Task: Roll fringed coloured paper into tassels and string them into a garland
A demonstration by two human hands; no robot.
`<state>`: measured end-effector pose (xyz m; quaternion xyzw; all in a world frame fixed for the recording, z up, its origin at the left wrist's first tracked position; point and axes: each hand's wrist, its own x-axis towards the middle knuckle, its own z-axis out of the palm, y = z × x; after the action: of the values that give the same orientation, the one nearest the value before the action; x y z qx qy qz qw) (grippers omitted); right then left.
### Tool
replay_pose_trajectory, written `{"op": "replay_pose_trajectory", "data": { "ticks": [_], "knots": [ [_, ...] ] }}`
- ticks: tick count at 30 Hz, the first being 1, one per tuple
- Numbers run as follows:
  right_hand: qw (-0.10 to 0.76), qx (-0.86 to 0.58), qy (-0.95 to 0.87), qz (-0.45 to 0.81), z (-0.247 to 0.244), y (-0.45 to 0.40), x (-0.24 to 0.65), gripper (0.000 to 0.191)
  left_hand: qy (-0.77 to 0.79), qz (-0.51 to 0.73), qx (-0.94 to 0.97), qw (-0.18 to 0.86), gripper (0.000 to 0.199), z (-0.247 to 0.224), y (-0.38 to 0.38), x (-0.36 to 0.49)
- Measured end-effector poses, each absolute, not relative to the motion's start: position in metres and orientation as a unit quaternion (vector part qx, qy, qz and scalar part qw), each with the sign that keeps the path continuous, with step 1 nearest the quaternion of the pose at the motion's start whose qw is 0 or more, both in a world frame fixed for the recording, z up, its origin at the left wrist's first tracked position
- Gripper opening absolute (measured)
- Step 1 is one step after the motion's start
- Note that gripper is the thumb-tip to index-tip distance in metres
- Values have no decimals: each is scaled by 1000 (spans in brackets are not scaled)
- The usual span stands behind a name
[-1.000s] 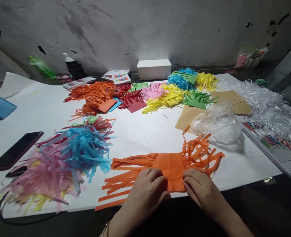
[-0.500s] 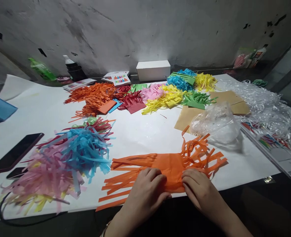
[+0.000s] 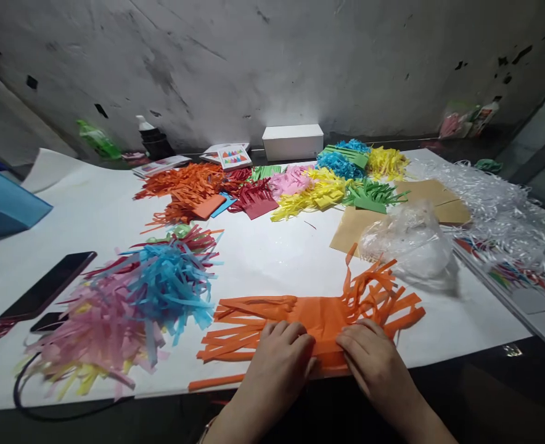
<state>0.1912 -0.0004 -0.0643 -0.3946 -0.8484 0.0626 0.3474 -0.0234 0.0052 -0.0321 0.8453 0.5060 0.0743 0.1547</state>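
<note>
An orange fringed tissue-paper sheet (image 3: 321,314) lies in front of me, its cut strips spreading left and right from a plain middle band. My left hand (image 3: 284,354) is on the left part of its near edge, fingers curled over the paper and thumb low at the edge. Across the band, my right hand (image 3: 369,351) pinches the same edge, its thumb hidden. Between the two hands the near edge is turned over in a narrow fold. To the left lies a pile of pink tissue fringe (image 3: 101,327) with blue tissue fringe (image 3: 168,280) on it.
Bundles of orange fringe (image 3: 184,185), yellow fringe (image 3: 314,191) and other colours line the back, before a white box (image 3: 293,143). A clear plastic bag (image 3: 411,243) and white shredded strands (image 3: 494,203) lie right. A phone (image 3: 50,283) and blue box (image 3: 8,200) are left.
The near edge of the orange tissue paper has been turned up into a fold between my hands. The view has shifted slightly, so things appear a little further right and lower.
</note>
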Motion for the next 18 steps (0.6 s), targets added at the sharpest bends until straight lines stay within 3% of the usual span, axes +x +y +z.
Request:
{"op": "replay_pose_trajectory", "data": {
  "ticks": [4,8,12,18],
  "knots": [
    [352,-446,-818,94,-64,-1,192,25,537,56,824,173,30,-32,14,-27],
    [310,-521,-793,64,-66,10,192,17,610,19,770,189,19,-24,31,-27],
    [243,-558,-793,-8,-69,34,190,17,642,16,747,173,25,-25,49,-21],
    [213,-580,-782,-80,-63,58,187,21,652,5,740,165,28,-29,62,-20]
  ]
}}
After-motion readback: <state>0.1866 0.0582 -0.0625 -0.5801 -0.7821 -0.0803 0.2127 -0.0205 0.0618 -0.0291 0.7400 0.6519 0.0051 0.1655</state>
